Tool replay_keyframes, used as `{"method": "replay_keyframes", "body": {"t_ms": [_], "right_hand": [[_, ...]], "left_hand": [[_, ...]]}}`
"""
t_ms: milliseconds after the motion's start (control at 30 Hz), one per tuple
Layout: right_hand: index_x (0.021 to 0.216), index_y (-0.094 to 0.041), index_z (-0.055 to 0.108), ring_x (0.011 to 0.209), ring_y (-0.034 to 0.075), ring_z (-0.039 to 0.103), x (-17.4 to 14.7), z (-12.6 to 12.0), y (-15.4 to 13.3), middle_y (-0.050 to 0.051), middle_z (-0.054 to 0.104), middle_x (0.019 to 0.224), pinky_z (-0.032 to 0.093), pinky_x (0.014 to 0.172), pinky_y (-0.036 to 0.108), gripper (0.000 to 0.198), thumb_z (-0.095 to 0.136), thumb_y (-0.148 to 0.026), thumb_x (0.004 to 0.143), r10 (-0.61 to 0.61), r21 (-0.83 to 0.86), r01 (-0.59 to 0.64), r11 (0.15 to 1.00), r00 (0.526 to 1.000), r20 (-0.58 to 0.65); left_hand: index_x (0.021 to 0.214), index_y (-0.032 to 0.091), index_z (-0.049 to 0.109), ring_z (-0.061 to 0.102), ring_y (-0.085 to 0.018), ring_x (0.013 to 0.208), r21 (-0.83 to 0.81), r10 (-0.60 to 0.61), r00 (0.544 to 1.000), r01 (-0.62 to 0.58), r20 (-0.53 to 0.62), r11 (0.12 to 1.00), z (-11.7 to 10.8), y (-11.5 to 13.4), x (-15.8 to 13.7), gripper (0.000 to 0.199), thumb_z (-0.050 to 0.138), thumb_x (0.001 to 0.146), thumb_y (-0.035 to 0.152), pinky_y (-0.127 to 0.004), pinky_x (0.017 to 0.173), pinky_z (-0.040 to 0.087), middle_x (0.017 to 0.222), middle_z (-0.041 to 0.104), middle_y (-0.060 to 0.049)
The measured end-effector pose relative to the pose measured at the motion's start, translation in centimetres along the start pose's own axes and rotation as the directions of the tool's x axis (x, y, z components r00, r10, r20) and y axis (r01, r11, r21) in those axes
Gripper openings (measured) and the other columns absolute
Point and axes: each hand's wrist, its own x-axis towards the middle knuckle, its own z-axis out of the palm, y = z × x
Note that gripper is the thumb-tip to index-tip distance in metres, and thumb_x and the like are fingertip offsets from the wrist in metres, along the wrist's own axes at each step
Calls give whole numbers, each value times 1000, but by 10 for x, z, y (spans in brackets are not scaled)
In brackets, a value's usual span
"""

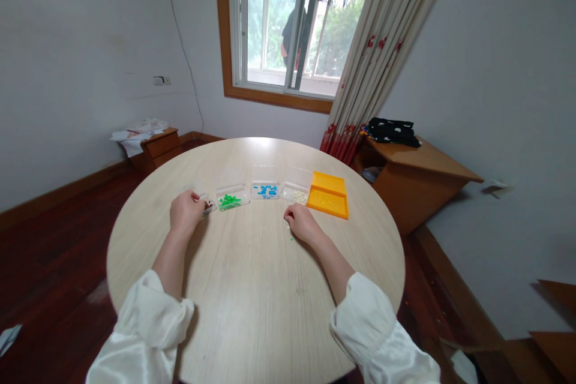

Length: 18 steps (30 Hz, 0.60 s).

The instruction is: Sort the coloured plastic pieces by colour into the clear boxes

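My left hand (185, 213) is at a small clear box (212, 211) with dark brown pieces, its fingers closed together at the box; what they hold is too small to tell. My right hand (304, 224) rests low over the table, thumb and fingers pinched, and anything between them cannot be made out. Just under its fingertips lie a tiny whitish piece (288, 227) and a tiny green piece (291, 239). Between my hands stand open clear boxes: one with green pieces (230, 201), one with blue pieces (269, 191), one with cream pieces (299, 195).
An open yellow case (328, 211) sits right of the boxes on the round wooden table (252, 288). Behind are a window and a curtain (373, 42). A wooden cabinet (405, 186) with a black cloth (391, 131) is at right. A person stands beyond the window.
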Motion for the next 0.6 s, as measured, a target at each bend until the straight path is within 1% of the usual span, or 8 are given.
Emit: {"method": "replay_keyframes", "body": {"t_ms": [67, 167, 233, 300, 400, 433, 500, 600], "right_hand": [[69, -12, 63, 73, 14, 55, 0, 0, 0, 7, 62, 76, 40, 70, 25, 17, 51, -4, 78, -3, 4, 3, 1000, 1000, -2], [70, -13, 61, 74, 15, 54, 0, 0, -1, 7, 60, 76, 40, 71, 27, 15, 51, -4, 78, -16, 36, 18, 999, 999, -34], [71, -13, 60, 75, 15, 53, 1, -1, -3, 6, 59, 77, 40, 73, 28, 14, 51, -5, 78, -47, 80, 53, 995, 995, -85], [72, -15, 59, 77, 15, 53, 1, -1, -7, 4, 58, 78, 41, 74, 28, 14, 51, -6, 78, -105, 135, 126, 983, 983, -153], [73, -17, 58, 76, 15, 52, 1, -1, -15, 3, 57, 78, 41, 74, 28, 13, 50, -9, 81, -189, 205, 240, 949, 952, -239], [74, -17, 58, 76, 15, 52, 0, -1, -18, 3, 57, 78, 41, 73, 27, 13, 50, -10, 81, -208, 220, 267, 938, 944, -257], [74, -17, 57, 75, 15, 52, -1, 1, -24, 3, 57, 77, 41, 72, 27, 13, 50, -11, 82, -242, 241, 309, 920, 932, -270], [75, -17, 57, 75, 15, 52, -4, 3, -30, 3, 57, 77, 41, 71, 27, 13, 49, -11, 83, -287, 270, 354, 896, 923, -258]], "left_hand": [[73, 18, 64, 61, -28, 75, 7, -11, 1000, 11, 2, 1000, -2, 3, -2, 13, 56, 67, 26, -32, 58, 41, 80, 68, -12], [77, 18, 65, 61, -27, 77, -26, 16, 998, -18, -58, 1000, -3, 10, -4, 16, 53, 68, 25, -32, 60, 42, 82, 67, -11], [76, 17, 65, 61, -23, 76, -105, 76, 992, -86, -96, 991, -2, 17, -6, 17, 51, 68, 22, -30, 64, 43, 79, 67, -9], [74, 16, 66, 60, -20, 71, -251, 141, 987, -156, -75, 956, 1, 27, -11, 18, 49, 69, 22, -28, 66, 43, 73, 66, -7], [69, 15, 65, 56, -16, 59, -548, 262, 959, -163, 107, 820, 11, 46, -25, 20, 54, 69, 32, -26, 57, 42, 66, 65, -4], [67, 15, 65, 54, -15, 56, -626, 301, 933, -116, 198, 771, 15, 52, -31, 22, 56, 68, 35, -25, 54, 41, 63, 64, -4], [64, 13, 65, 47, -12, 46, -695, 364, 846, 10, 389, 719, 21, 62, -44, 31, 59, 66, 43, -25, 46, 36, 56, 61, -3], [74, 11, 67, 43, -9, 44, -765, 433, 757, 134, 489, 631, 25, 73, -61, 40, 59, 67, 49, -23, 44, 33, 61, 62, -5]]}}
